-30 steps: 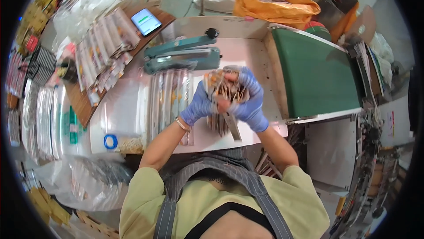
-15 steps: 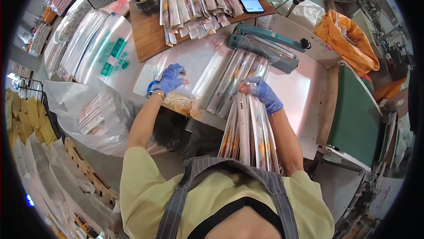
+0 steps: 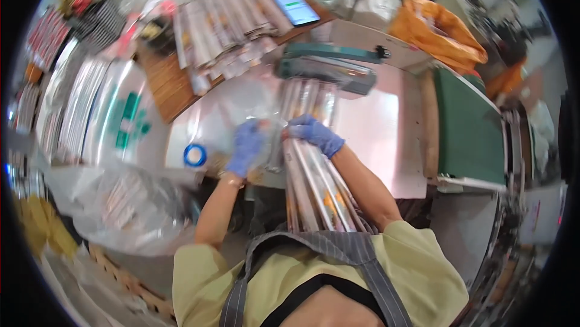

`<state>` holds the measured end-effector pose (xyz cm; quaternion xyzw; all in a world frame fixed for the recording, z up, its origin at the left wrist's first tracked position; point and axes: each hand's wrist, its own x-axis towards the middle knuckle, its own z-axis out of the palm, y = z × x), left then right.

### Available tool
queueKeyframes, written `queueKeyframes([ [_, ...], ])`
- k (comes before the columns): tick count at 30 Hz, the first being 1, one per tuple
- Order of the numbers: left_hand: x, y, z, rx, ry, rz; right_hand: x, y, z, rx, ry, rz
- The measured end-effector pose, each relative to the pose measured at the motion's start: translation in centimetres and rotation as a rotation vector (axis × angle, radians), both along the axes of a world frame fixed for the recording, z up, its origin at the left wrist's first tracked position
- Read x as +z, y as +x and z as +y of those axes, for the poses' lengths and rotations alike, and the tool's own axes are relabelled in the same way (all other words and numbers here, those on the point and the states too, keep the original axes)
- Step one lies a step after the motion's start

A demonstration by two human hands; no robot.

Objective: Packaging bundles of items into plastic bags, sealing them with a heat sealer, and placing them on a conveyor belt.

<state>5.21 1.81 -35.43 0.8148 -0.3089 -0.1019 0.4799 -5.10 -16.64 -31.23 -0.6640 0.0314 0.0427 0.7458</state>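
My right hand (image 3: 317, 134), in a blue glove with bare fingertips, grips the upper end of a bundle of long narrow printed packets (image 3: 314, 182) that fans down toward my apron. Beyond it, more packets in clear plastic sleeves (image 3: 311, 99) lie on the table. My left hand (image 3: 248, 146), gloved the same way, is over the near edge of a clear plastic sheet (image 3: 223, 106); motion smears its fingers. A blue tape roll (image 3: 194, 155) lies left of it. A teal heat sealer (image 3: 332, 55) stands behind the sleeved packets.
A wooden board (image 3: 163, 88) at the back carries piled packets (image 3: 223, 19) and a phone (image 3: 295, 9). Stacked plastic film (image 3: 121, 109) and a clear bag (image 3: 127, 206) are at left. An orange sack (image 3: 438, 34) and a green panel (image 3: 465, 131) stand at right.
My left hand has moved right, away from the tape roll and toward the packets. My right hand keeps its grip on the bundle. The whole view has shifted and blurred.
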Motion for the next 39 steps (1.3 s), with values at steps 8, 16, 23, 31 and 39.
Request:
queueKeyframes([
  [8, -2.0, -2.3, 2.4, -0.154, -0.159, 0.213, -3.8, 0.0, 0.4, -0.138, -0.305, -0.437],
  [16, -0.1, 0.6, -1.6, -0.104, 0.564, -0.69, 2.9, -4.2, 0.1, -0.283, -0.201, -0.17],
  [23, 5.4, -1.5, -4.2, -0.356, 0.369, -0.73, 4.8, -4.8, 0.9, -0.242, 0.052, -0.235],
  [31, 2.6, -13.3, -2.0, -0.353, -0.028, -0.538, 4.8, -10.7, -2.4, -0.416, 0.044, -0.237],
  [39, -1.1, -22.6, -15.2, -0.143, -0.106, 0.758, -2.6, -19.3, -6.3, -0.935, -0.532, -0.059],
])
